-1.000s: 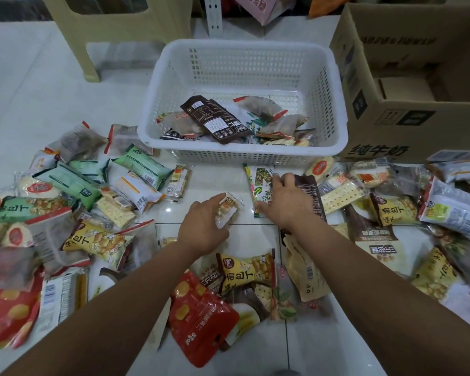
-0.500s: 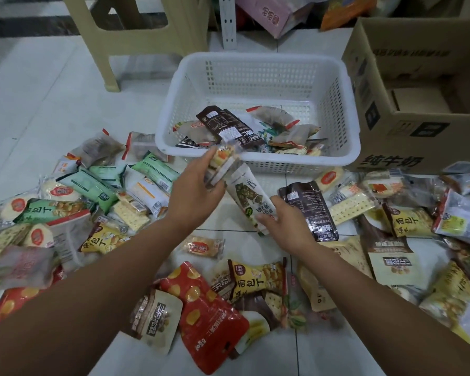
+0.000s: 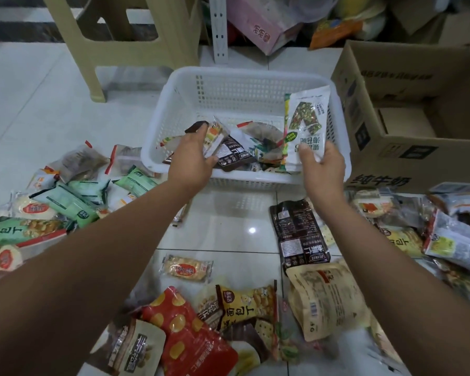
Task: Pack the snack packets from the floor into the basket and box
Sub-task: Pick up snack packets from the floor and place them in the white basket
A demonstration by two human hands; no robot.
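Note:
A white plastic basket (image 3: 190,85) stands on the tiled floor with several snack packets inside. My left hand (image 3: 189,162) is over its front rim and pinches a small clear packet (image 3: 215,135) with orange contents. My right hand (image 3: 323,169) grips the lower end of a tall white and green packet (image 3: 305,126), held upright over the basket's right side. An open cardboard box (image 3: 407,147) stands to the right of the basket. Many snack packets lie scattered on the floor around my arms.
A beige plastic stool (image 3: 114,47) stands behind the basket on the left. Bags and boxes are piled at the back. A dark brown packet (image 3: 299,234) lies under my right forearm, a red packet (image 3: 190,337) and a yellow one (image 3: 244,305) near me.
Both hands lifted from the floor and moved forward to the basket. The left carries the small clear packet, the right the white and green packet, now upright over the basket.

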